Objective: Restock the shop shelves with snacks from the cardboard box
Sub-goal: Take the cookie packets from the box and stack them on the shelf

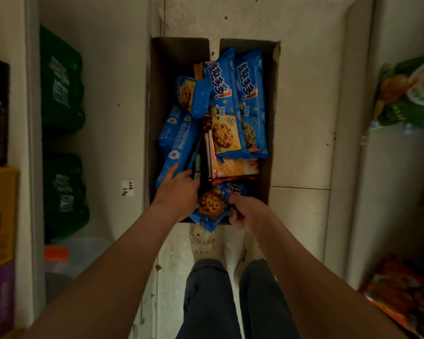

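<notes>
as right hand [249, 212] pinches a pack [209, 206] by its edge, left hand [179, 192] loose beside it, the pack could slip.

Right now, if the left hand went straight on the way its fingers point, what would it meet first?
The long blue biscuit packet lying along the left wall of the cardboard box. The fingers of the left hand look to be touching its near end, though depth is unclear from above.
</notes>
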